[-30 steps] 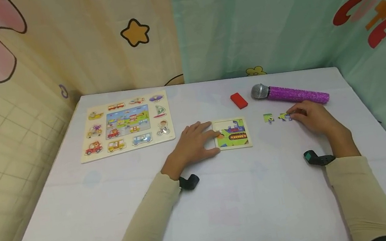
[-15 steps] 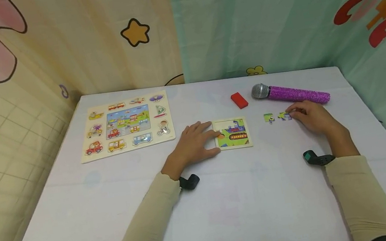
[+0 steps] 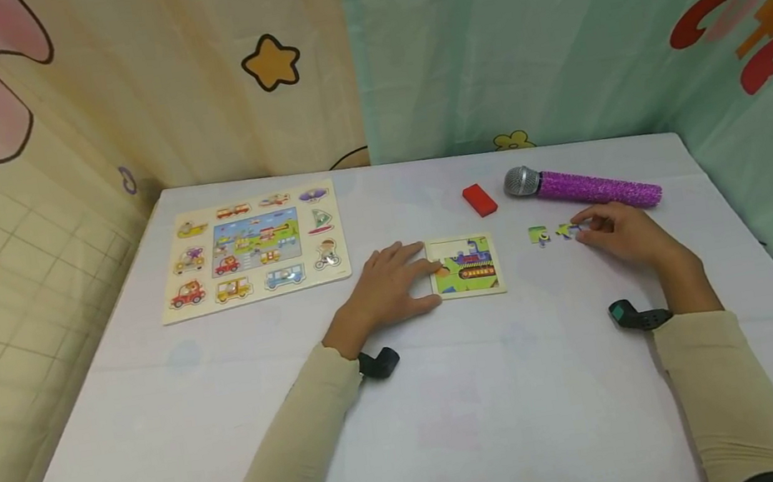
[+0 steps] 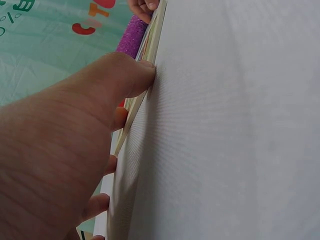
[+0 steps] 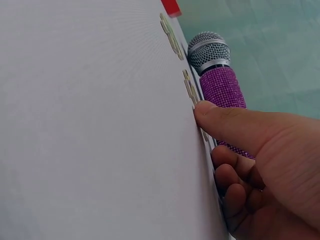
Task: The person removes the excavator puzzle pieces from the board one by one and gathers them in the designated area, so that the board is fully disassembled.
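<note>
A small square puzzle board (image 3: pixel 467 269) with a bright vehicle picture lies flat at the middle of the table. My left hand (image 3: pixel 385 288) is spread at its left side, with thumb and a finger touching the frame; in the left wrist view the thumb (image 4: pixel 142 80) rests against the board's edge. Two loose jigsaw pieces lie to the right of the board. The nearer one to the board is a green piece (image 3: pixel 539 235), untouched. My right hand (image 3: pixel 625 237) pinches the other jigsaw piece (image 3: pixel 565 231), low over the table; its forefinger is mostly hidden in the right wrist view.
A purple glittery microphone (image 3: pixel 594 187) lies just behind my right hand. A red block (image 3: pixel 480 200) is left of the microphone's head. On the far left lies a large vehicle puzzle board (image 3: pixel 260 286). Printed curtains stand behind the white table (image 3: pixel 507 424).
The fingers of my right hand have shifted very slightly at the jigsaw piece. My left hand and the small board have stayed in place.
</note>
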The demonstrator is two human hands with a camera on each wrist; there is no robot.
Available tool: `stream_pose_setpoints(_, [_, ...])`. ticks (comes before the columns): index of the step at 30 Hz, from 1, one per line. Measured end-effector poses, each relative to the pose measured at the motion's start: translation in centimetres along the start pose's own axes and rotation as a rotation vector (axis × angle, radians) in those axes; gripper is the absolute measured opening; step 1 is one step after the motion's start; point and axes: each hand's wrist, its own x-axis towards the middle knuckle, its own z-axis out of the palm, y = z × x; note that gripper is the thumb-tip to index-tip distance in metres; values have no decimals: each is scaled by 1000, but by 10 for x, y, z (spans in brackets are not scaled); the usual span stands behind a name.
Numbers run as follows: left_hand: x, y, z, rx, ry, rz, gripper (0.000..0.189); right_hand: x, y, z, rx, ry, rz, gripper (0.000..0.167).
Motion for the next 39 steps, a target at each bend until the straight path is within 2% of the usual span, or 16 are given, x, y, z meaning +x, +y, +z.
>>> stream_pose_setpoints(8, [2,-1,-1,0,-2,1,59,-1,-2,-1,10,3,5,33])
stream_pose_setpoints(14, [3,-1,-3,-1,-3,2,59,-4,-5,-9,39,-46,56,42])
stream_pose_setpoints(17, [3,-1,-3,0,-2,-1,59,-3,-11,-13,34,-60,32,43])
stream_pose_setpoints(20, [3,-1,-3,-7,-6,2,59,-1,-28,-12,19,-62,-38,40])
stream_pose_setpoints(23, [2,-1,-2,-16,-10,6,59,5,-54,-3,-4,-92,-109,37])
stream_pose_setpoints(30, [-1,-3,0,-18,-4,-6,58,44,-119,46,-139,-263,-306,38])
stream_pose_setpoints(34, [1,-4,3,-10,-2,3,58,55,-136,67,-227,-293,-303,42])
stream_pose_setpoints(39, [2,-1,2,-3,-4,-1,58,59,-142,66,-241,-299,-270,37])
